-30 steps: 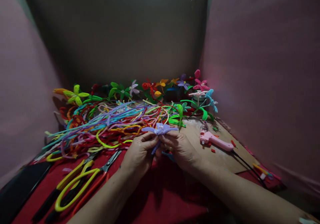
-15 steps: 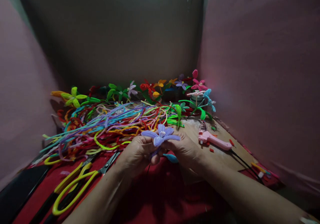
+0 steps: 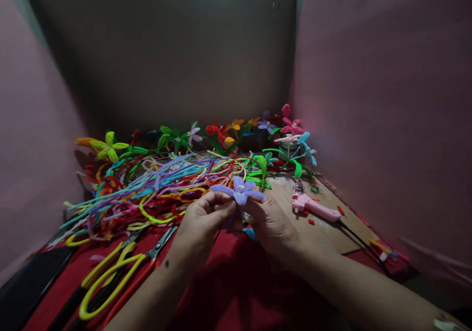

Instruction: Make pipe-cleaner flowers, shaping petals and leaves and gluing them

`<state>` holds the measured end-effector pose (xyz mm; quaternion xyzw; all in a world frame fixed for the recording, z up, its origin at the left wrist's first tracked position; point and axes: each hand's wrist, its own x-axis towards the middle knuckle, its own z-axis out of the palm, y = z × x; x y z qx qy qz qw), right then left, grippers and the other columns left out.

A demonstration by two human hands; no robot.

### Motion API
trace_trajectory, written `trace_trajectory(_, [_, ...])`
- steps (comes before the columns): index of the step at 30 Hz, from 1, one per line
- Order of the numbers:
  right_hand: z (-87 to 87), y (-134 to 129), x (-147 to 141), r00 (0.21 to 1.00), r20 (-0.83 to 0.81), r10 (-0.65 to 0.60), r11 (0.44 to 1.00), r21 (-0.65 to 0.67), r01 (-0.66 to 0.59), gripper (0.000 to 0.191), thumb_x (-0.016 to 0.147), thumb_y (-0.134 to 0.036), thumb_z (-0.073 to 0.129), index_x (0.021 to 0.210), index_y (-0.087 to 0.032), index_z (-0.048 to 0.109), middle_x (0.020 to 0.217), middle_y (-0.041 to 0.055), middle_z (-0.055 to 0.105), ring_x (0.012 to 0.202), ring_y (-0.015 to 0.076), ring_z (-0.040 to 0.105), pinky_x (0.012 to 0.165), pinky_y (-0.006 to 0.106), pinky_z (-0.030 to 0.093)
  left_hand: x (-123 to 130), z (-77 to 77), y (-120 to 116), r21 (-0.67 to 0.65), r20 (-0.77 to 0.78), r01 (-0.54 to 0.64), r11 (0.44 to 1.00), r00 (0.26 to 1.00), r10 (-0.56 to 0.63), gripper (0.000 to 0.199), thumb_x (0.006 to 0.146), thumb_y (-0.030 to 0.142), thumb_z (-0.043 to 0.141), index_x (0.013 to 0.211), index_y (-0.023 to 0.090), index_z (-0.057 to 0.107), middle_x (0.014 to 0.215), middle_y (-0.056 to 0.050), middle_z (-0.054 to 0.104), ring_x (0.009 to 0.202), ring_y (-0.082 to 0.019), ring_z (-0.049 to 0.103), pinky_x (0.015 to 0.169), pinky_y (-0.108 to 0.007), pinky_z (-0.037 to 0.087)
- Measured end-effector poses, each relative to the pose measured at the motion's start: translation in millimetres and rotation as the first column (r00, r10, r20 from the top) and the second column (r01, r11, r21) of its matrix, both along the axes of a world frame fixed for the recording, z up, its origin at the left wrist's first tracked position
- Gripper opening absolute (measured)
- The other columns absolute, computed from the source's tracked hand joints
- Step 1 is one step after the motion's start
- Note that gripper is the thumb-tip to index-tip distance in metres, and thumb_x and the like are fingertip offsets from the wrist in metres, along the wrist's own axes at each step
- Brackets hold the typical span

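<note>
A lavender pipe-cleaner flower [image 3: 241, 193] with pale stamens is held in front of me, above the red cloth. My left hand [image 3: 208, 218] pinches it from the left, thumb and fingers closed under a petal. From the right, my right hand [image 3: 271, 220] has its fingers closed beneath the bloom; the fingertips are partly hidden by the petals. A blue fuzzy piece [image 3: 251, 233] shows just below, partly covered by my right hand. Left of my hands spreads a tangled heap of colourful pipe cleaners [image 3: 165, 178].
Yellow-handled scissors [image 3: 110, 277] lie at the left beside a black flat object [image 3: 33, 282]. A pink glue gun [image 3: 317, 207] with a cord rests on a brown board [image 3: 342, 240] at the right. Finished pipe-cleaner flowers [image 3: 221, 132] line the back, before a dark panel [image 3: 165, 50].
The flower has risen slightly and tipped, its petals now a little higher. My left hand's fingers have shifted up beneath the left petal, and my right hand has turned slightly.
</note>
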<state>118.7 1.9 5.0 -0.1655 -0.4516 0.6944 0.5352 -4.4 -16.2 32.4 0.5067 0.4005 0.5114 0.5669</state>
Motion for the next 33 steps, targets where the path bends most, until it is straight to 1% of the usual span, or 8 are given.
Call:
trace_trajectory(3, [2.1,-0.8,-0.7,0.995,-0.019,-0.101,0.995,-0.013,0.1,0.015,0.073,-0.033,0.063,0.075,-0.018,0.065,0.071,0.0001,0.058,0.062,0.0112,0.049,0.057,0.024,0.039,3.5,-4.5,-6.5,0.224,-0.236,-0.164,0.961,0.947,0.216,0.023,0.067,0.028,0.068,0.087,0.017,0.06,0.077,-0.004,0.066,0.069,-0.017,0.062,0.067,-0.028,0.049])
trace_trajectory(7, [-3.6,-1.2,0.4,0.986,0.016,-0.169,0.984,-0.049,0.169,0.015,0.073,-0.033,0.064,0.076,-0.019,0.068,0.077,0.0005,0.058,0.061,0.0096,0.044,0.056,0.023,0.035,3.0,-22.5,-6.6,0.634,-0.462,-0.178,0.752,0.693,0.553,0.02,0.071,0.025,0.064,0.09,0.02,0.063,0.086,-0.006,0.067,0.078,-0.019,0.062,0.072,-0.026,0.045])
trace_trajectory(10, [-7.4,-1.2,1.5,0.975,0.07,-0.211,0.973,-0.085,0.216,0.019,0.072,-0.035,0.065,0.081,-0.018,0.068,0.074,0.0001,0.055,0.054,0.0073,0.035,0.05,0.021,0.03,2.8,-32.9,-3.4,0.745,-0.534,-0.06,0.664,0.542,0.648,0.022,0.078,0.023,0.056,0.098,0.018,0.063,0.092,-0.01,0.067,0.082,-0.02,0.063,0.072,-0.026,0.044])
trace_trajectory(14, [-6.7,-1.9,1.3,0.973,0.084,-0.217,0.964,-0.137,0.227,0.021,0.069,-0.035,0.067,0.08,-0.017,0.068,0.07,-0.0005,0.052,0.055,0.0072,0.034,0.052,0.021,0.03,4.5,-36.1,-1.1,0.747,-0.575,-0.013,0.665,0.489,0.656,0.023,0.08,0.022,0.053,0.099,0.016,0.063,0.091,-0.013,0.067,0.081,-0.021,0.062,0.072,-0.027,0.042])
trace_trajectory(18, [-9.7,-1.1,-0.5,0.969,0.072,-0.238,0.962,-0.118,0.245,0.021,0.068,-0.036,0.068,0.075,-0.016,0.067,0.074,0.0004,0.055,0.057,0.0075,0.035,0.053,0.022,0.03,5.3,-31.0,-0.6,0.733,-0.558,-0.059,0.678,0.518,0.648,0.02,0.078,0.023,0.055,0.094,0.017,0.065,0.087,-0.011,0.067,0.078,-0.021,0.062,0.071,-0.027,0.042])
trace_trajectory(22, [-11.9,0.5,-1.1,0.983,0.009,-0.186,0.976,-0.11,0.186,0.014,0.071,-0.03,0.066,0.071,-0.017,0.065,0.064,-0.0016,0.051,0.051,0.0069,0.032,0.051,0.023,0.031,6.1,-19.5,-3.6,0.669,-0.484,-0.122,0.734,0.678,0.553,0.016,0.078,0.022,0.055,0.09,0.018,0.064,0.082,-0.006,0.066,0.071,-0.016,0.06,0.069,-0.024,0.043])
trace_trajectory(28, [1.1,-3.1,-0.2,0.992,-0.033,-0.123,0.992,-0.012,0.123,0.009,0.071,-0.027,0.066,0.072,-0.019,0.064,0.065,-0.0002,0.055,0.055,0.011,0.046,0.053,0.026,0.039,8.4,-2.4,-10.9,0.27,-0.182,-0.225,0.936,0.943,0.279,0.012,0.074,0.025,0.06,0.083,0.017,0.063,0.06,0.002,0.059,0.05,-0.01,0.051,0.052,-0.022,0.043])
trace_trajectory(33, [4.0,-3.1,-1.4,0.998,-0.044,0.036,0.999,0.04,-0.034,0.015,0.074,-0.032,0.06,0.077,-0.018,0.064,0.059,0.0012,0.057,0.051,0.0146,0.053,0.049,0.029,0.044,9.1,2.4,-9.4,0.054,0.068,-0.133,0.99,0.989,0.129,0.012,0.069,0.022,0.065,0.075,0.013,0.061,0.046,0.004,0.052,0.039,-0.007,0.044,0.044,-0.021,0.041])
